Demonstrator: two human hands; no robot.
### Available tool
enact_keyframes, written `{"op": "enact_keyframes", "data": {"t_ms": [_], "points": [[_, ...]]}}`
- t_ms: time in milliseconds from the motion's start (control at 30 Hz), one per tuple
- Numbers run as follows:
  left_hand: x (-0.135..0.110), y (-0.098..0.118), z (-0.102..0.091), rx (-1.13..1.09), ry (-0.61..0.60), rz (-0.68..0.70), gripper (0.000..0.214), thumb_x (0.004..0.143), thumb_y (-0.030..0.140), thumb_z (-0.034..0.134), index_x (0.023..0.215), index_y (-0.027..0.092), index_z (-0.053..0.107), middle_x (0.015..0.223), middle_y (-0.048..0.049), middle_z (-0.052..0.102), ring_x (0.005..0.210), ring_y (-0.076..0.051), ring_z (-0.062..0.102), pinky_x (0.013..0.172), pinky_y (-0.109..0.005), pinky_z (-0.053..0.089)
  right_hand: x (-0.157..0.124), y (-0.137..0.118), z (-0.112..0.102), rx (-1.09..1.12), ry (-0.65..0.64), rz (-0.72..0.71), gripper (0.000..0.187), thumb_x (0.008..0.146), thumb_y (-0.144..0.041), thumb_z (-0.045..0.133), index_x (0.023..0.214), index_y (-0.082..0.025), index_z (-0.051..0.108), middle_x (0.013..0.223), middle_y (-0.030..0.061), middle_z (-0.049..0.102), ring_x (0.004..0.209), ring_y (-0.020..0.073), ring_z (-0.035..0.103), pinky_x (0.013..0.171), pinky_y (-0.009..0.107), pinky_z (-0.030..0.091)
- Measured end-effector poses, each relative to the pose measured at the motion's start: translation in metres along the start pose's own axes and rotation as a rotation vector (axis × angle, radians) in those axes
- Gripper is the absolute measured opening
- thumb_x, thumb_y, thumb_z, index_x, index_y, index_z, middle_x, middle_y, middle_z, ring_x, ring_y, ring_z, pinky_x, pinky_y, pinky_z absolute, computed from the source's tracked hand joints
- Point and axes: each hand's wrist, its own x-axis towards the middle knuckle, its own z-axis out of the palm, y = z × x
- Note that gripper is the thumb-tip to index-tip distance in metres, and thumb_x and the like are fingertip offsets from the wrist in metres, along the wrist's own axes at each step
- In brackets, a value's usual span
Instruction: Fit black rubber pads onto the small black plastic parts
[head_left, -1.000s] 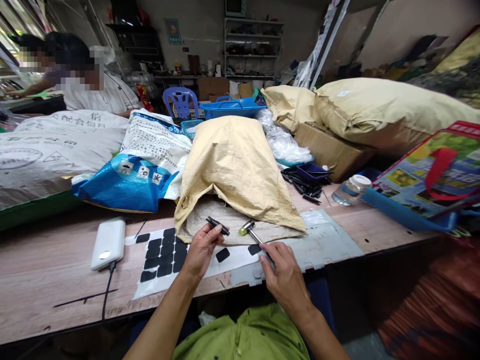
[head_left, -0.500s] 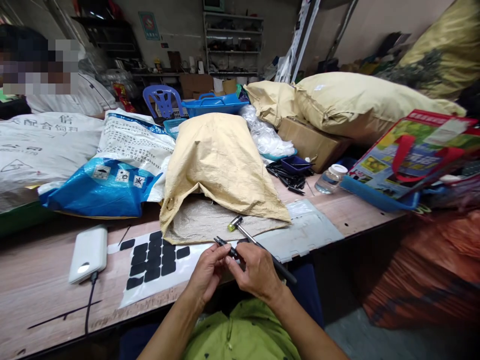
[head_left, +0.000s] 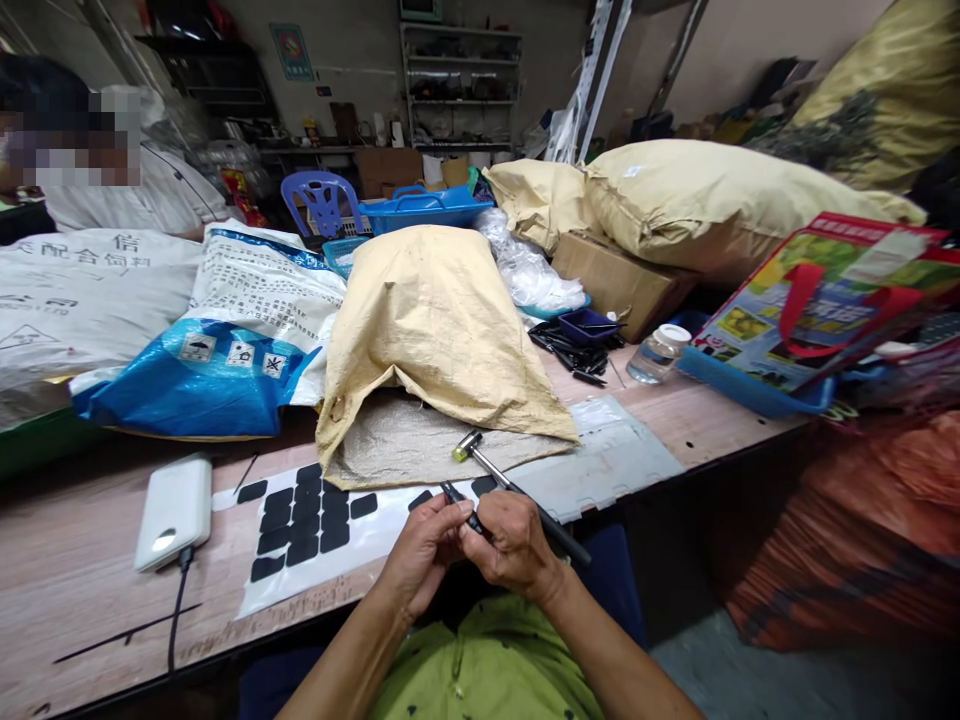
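Both hands meet in front of my body at the table edge, around a small black pen-like part [head_left: 475, 521]. My left hand [head_left: 424, 552] pinches its upper end between thumb and fingers. Closed round the lower end is my right hand [head_left: 516, 534], which hides some of it. Just beyond the hands lies a small hammer [head_left: 489, 466] with a metal shaft, a yellowish face and a black handle running past my right hand. To the left, rounded black pads [head_left: 305, 520] sit in rows on a white sheet [head_left: 259, 597].
A large tan sack [head_left: 431, 300] lies ahead on the table. A white power bank [head_left: 174, 512] with a cable is at left. Beyond, to the right, are black pen-like pieces [head_left: 574, 355], a lidded jar [head_left: 658, 356] and a blue tray [head_left: 757, 388]. Another person [head_left: 127, 200] sits at far left.
The black part has shifted slightly right and down, still between both hands. The fingers of my right hand have moved a little around it. The view has shifted slightly.
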Motion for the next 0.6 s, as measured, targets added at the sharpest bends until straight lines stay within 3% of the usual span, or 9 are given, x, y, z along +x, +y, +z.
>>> {"op": "enact_keyframes", "data": {"t_ms": [400,600], "points": [[-0.001,0.002,-0.001,0.055,0.062,0.037,0.041,0.065,0.034,0.092,0.09,0.013,0.068,0.08,-0.0013,0.069,0.064,-0.01,0.062,0.062,-0.022,0.052,-0.007,-0.001,-0.007,-0.063,-0.158,0.132,0.027,0.093,-0.034,0.055,0.072,-0.022,0.044,0.066,-0.001,0.052,0.063,0.0142,0.048,0.061,0.03,0.028],[-0.004,0.002,-0.003,0.027,-0.018,-0.018,0.043,0.068,0.037,0.092,0.095,0.011,0.073,0.08,-0.0043,0.072,0.066,-0.011,0.064,0.069,-0.024,0.053,-0.004,-0.001,-0.011,-0.021,-0.15,0.035,0.026,0.093,-0.029,0.053,0.069,-0.021,0.046,0.064,-0.0006,0.053,0.061,0.0135,0.047,0.06,0.03,0.028]]}}
